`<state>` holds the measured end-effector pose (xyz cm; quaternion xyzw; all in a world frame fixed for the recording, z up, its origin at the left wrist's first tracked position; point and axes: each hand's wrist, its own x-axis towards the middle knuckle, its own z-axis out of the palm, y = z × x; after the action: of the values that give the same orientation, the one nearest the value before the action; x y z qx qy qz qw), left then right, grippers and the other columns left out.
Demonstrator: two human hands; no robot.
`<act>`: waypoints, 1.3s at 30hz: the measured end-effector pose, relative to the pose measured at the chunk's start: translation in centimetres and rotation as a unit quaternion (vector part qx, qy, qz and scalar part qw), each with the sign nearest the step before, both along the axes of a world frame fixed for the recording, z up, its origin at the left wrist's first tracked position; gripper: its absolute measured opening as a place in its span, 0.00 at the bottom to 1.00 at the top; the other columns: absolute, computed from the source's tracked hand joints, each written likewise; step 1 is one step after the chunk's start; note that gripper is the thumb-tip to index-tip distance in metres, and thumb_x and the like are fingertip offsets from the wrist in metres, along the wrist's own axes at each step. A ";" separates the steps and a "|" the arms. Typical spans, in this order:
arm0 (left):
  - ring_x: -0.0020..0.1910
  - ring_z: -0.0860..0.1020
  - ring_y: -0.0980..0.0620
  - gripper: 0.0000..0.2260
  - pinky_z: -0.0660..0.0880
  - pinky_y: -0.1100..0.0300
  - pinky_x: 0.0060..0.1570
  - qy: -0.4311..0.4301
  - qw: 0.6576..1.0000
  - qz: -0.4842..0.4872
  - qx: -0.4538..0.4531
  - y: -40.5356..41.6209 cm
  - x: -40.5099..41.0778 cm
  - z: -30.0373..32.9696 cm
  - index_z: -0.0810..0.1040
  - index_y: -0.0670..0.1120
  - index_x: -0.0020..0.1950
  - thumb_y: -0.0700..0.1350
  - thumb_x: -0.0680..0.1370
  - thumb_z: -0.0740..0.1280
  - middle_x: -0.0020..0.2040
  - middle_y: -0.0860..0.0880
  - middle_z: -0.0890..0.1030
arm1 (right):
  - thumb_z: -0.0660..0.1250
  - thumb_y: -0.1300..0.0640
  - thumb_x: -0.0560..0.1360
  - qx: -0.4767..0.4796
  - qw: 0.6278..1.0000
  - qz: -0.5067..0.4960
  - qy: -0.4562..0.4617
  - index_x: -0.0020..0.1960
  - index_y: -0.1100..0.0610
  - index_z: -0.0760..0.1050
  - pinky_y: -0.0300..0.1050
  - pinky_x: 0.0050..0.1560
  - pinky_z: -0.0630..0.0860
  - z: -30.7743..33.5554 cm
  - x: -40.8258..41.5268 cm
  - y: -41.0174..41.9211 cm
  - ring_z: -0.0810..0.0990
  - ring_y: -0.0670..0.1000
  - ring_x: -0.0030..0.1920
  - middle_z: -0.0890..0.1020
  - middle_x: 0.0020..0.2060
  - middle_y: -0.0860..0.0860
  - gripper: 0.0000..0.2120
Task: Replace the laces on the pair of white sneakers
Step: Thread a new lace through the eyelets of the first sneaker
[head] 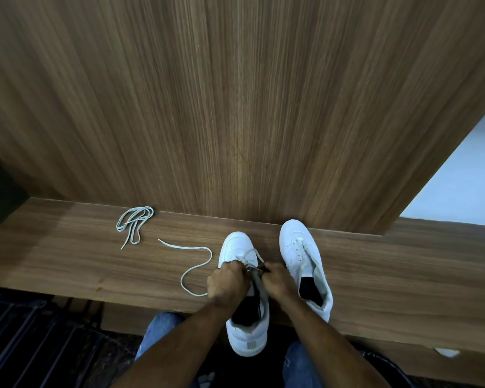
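Both hands are closed over the lace row of the near sneaker [245,298]. The left hand [226,281] has its fingers curled tight at the left eyelets, pinching the lace [192,268] there; the right hand [277,280] is curled the same way on the right side, though whether it pinches lace or the grey tongue [259,287] cannot be told — the fingertips are hidden under the knuckles.

The main risk, as I judge it, lies in the free end. It runs out from under the left hand in a loose loop towards the desk's near edge, then curves back to a tip nearer the rear panel. A hard pull through an eyelet could drag that tail short and leave the two ends uneven, or whip the loop off the near edge. The sneaker itself overhangs the near edge with its heel, so a downward tug could tip it into the person's lap. A skipped or crossed eyelet is also easy with the row covered by the hands.

The second sneaker [305,264] stands just beside, to the right, toe against the rear panel, with a lace showing only in its front eyelets. A bundled lace [135,225] lies well apart to the left, near the back of the desk [67,259].
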<state>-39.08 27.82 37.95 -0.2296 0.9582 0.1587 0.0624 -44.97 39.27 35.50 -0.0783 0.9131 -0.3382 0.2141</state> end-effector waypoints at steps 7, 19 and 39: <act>0.56 0.79 0.43 0.14 0.74 0.53 0.52 0.003 1.000 -0.008 -0.020 -0.7 0.1 0.0 0.79 0.51 0.57 0.52 0.77 0.58 0.56 0.46 0.81 | 0.60 0.62 0.75 -0.030 0.999 -0.039 -0.012 0.34 0.50 0.75 0.43 0.48 0.71 0.0 -0.2 0.1 0.79 0.56 0.55 0.83 0.50 0.54 0.14; 0.57 0.79 0.42 0.13 0.74 0.53 0.52 -0.018 1.000 -0.022 -0.001 0.4 -0.1 -0.2 0.79 0.49 0.57 0.50 0.76 0.61 0.57 0.46 0.80 | 0.61 0.57 0.74 -0.026 0.999 -0.017 -0.010 0.52 0.53 0.82 0.45 0.55 0.74 0.4 0.2 0.2 0.79 0.55 0.57 0.84 0.53 0.53 0.12; 0.57 0.79 0.44 0.14 0.74 0.53 0.54 -0.015 1.000 -0.006 0.027 -0.1 -1.4 -0.6 0.79 0.51 0.58 0.49 0.75 0.63 0.57 0.47 0.81 | 0.57 0.51 0.75 -0.031 0.999 -0.007 -0.040 0.54 0.49 0.80 0.51 0.59 0.74 0.3 0.1 0.0 0.78 0.56 0.58 0.82 0.57 0.51 0.14</act>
<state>-40.44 27.73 37.30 -0.2245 0.9539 0.1805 0.0843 -44.88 39.22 35.84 -0.0648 0.8933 -0.3709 0.2454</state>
